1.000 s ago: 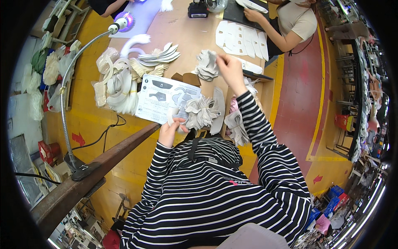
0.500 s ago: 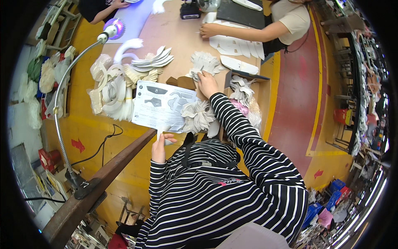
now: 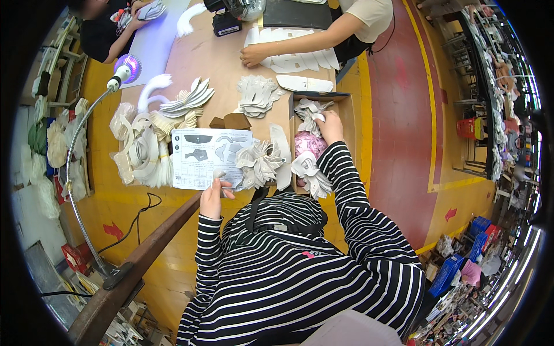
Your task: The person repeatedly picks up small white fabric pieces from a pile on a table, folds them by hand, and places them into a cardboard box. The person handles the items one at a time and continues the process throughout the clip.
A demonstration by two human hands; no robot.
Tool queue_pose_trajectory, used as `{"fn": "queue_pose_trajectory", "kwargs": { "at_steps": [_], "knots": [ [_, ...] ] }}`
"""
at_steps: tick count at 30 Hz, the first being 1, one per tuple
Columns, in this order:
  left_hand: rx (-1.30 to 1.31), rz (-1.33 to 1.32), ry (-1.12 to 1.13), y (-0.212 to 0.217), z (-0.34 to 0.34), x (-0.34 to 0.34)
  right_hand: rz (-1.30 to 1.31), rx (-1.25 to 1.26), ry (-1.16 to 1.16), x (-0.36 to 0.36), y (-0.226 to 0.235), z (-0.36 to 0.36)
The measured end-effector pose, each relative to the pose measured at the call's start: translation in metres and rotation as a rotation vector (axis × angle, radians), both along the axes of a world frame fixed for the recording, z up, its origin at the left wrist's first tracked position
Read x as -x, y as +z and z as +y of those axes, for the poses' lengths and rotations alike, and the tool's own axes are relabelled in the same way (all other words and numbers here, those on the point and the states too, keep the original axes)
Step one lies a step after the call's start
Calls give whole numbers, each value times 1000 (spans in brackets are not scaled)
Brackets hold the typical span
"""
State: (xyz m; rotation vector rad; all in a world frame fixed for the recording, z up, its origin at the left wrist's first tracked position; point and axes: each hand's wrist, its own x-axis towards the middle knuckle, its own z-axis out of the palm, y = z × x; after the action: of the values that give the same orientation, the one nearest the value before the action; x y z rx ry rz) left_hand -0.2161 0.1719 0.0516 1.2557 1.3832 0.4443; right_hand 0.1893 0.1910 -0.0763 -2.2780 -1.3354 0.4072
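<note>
My left hand (image 3: 212, 200) is by the table's near edge, at the lower side of a printed sheet (image 3: 186, 173). Its fingers are closed on a small white piece (image 3: 219, 173), mostly hidden by them. Over an open cardboard box (image 3: 346, 112) at the right, my right hand (image 3: 331, 127) pinches a white piece (image 3: 318, 117) at a bundle of white cut pieces (image 3: 309, 108). Below that bundle sit a pink bundle (image 3: 309, 144) and more white pieces (image 3: 310, 176). Between my hands lies a fanned pile of off-white pieces (image 3: 258, 164), with another stack (image 3: 258, 95) farther back.
Curved white strips (image 3: 144, 141) and layered pieces (image 3: 187, 101) cover the table's left. A flexible lamp (image 3: 128, 69) arches there from a wooden beam (image 3: 138, 259). Across the table, a co-worker's hand (image 3: 252, 55) rests by flat white sheets (image 3: 300, 52); another person handles pieces (image 3: 151, 10) far left.
My right hand has moved from the stack at the table's middle to the box at the right. The view has shifted. My left hand stays near the sheet.
</note>
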Motion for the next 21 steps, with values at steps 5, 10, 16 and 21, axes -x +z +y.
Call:
{"fn": "queue_pose_trajectory", "kwargs": {
  "at_steps": [5,10,16,21],
  "knots": [
    [29,-24,-12,-2,-1,0,96,75,-46,3,23,-8],
    [31,-55,-3,-2,-5,2,93,136,-73,2,30,-10],
    [41,-44,2,3,-9,-1,-125,-83,62,2,8,30],
    [-82,91,2,7,-15,1,103,-81,-57,2,28,26]
  ]
}}
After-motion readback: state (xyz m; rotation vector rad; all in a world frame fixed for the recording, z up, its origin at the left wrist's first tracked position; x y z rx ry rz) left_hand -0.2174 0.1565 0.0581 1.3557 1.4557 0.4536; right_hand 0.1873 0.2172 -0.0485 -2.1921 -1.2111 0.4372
